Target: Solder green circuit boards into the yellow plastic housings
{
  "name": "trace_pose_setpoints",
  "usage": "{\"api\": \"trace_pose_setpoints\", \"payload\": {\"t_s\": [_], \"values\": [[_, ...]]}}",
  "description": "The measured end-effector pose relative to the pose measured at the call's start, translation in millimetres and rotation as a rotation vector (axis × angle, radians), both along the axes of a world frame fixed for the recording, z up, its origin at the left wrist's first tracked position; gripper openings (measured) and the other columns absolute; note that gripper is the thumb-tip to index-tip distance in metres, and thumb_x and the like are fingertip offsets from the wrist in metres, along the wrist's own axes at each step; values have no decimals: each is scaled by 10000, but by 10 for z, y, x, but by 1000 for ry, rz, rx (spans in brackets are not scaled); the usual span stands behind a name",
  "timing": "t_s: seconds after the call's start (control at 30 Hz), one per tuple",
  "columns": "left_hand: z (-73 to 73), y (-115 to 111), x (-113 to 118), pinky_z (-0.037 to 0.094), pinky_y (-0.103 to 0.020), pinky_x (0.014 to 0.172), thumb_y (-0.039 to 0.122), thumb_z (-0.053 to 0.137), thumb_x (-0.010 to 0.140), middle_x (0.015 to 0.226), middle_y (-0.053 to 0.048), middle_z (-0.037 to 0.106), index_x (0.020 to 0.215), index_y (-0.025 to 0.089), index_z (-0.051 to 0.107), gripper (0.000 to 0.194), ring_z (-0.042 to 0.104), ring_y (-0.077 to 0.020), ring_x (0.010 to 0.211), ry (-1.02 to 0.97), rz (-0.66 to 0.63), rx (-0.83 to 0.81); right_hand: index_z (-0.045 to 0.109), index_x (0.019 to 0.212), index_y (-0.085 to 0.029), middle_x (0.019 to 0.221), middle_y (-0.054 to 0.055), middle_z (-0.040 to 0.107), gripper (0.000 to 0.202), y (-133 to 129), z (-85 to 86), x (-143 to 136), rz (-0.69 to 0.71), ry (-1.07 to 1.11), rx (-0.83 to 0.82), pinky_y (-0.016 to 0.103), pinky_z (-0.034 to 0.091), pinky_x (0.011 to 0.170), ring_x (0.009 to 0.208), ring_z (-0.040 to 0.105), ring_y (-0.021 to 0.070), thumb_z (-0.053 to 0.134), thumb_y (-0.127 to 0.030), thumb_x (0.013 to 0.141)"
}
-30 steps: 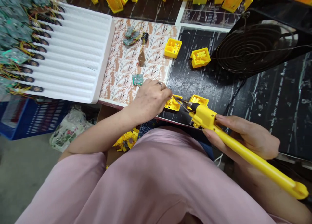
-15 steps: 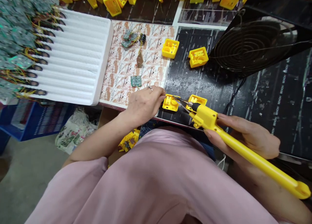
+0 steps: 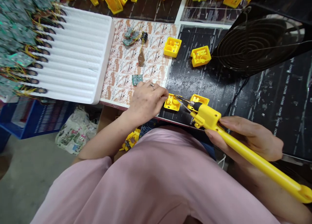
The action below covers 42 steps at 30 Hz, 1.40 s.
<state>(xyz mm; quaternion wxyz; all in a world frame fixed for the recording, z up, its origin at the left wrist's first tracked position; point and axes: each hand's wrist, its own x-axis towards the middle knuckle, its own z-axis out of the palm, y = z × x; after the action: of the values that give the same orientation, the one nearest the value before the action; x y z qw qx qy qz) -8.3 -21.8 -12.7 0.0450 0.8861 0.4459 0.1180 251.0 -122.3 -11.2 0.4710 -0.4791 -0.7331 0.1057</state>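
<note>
My right hand (image 3: pixel 253 138) grips a yellow soldering iron (image 3: pixel 209 116), its long handle slanting down to the right. The iron's metal tip and a thin feed tube reach over a small yellow plastic case (image 3: pixel 172 103) at the bench's front edge. My left hand (image 3: pixel 148 98), with a ring on one finger, is pinched closed at that case's upper left corner. Whatever lies between those fingertips is hidden. A second open yellow case (image 3: pixel 199 101) lies just right, partly behind the iron. A small green circuit board (image 3: pixel 137 80) rests just beyond my left knuckles.
Farther back sit two yellow housings (image 3: pixel 172 46) and a wired board cluster (image 3: pixel 131 36). A black fan (image 3: pixel 255 45) stands at back right. On the left, a ribbed white foam tray (image 3: pixel 73 55) bears many wired boards. A blue crate (image 3: pixel 31 116) is below it.
The view has shifted slightly, so the bench items appear a little to the right. Both hands hold nearly the same pose, with the iron's tip still over the case.
</note>
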Motion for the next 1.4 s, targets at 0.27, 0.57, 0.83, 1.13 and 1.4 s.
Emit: {"api": "trace_pose_setpoints", "payload": {"t_s": [0.27, 0.57, 0.83, 1.13, 1.4], "values": [[127, 94, 78, 444, -379, 783, 244, 473, 959, 760, -68, 725, 869, 162, 736, 290, 664, -238, 798, 157, -49, -43, 613, 903, -205, 737, -21, 736, 289, 72, 41, 17, 72, -154, 52, 184, 520, 471, 634, 719, 129, 868, -199, 768], [208, 161, 173, 400, -377, 698, 192, 449, 938, 718, -91, 716, 830, 141, 730, 305, 666, -255, 761, 301, -116, -18, 575, 904, -193, 734, -24, 721, 260, 157, 196, 0, 215, -279, 78, 165, 576, 639, 660, 705, 87, 824, -223, 835], [202, 169, 168, 425, -387, 672, 205, 437, 936, 715, -95, 710, 828, 141, 737, 325, 676, -268, 752, 319, -141, 2, 624, 773, -249, 667, -22, 684, 262, 163, 288, 21, 146, -242, -81, 201, 593, 584, 580, 684, 109, 601, -377, 1000], [199, 185, 153, 428, -375, 641, 206, 468, 900, 689, -97, 694, 806, 143, 735, 290, 663, -262, 734, 281, -142, 15, 465, 1530, -289, 811, -5, 747, 802, 44, 170, 189, -5, -213, 49, 293, 565, 572, 611, 689, 183, 821, -393, 819], [248, 202, 132, 513, -394, 776, 261, 519, 921, 923, -104, 733, 976, 161, 731, 240, 679, -284, 967, 181, -111, -57, 646, 1111, -233, 720, -16, 658, 245, 354, 21, 162, 28, -576, 102, 265, 506, 656, 621, 628, 140, 737, -353, 917]]}}
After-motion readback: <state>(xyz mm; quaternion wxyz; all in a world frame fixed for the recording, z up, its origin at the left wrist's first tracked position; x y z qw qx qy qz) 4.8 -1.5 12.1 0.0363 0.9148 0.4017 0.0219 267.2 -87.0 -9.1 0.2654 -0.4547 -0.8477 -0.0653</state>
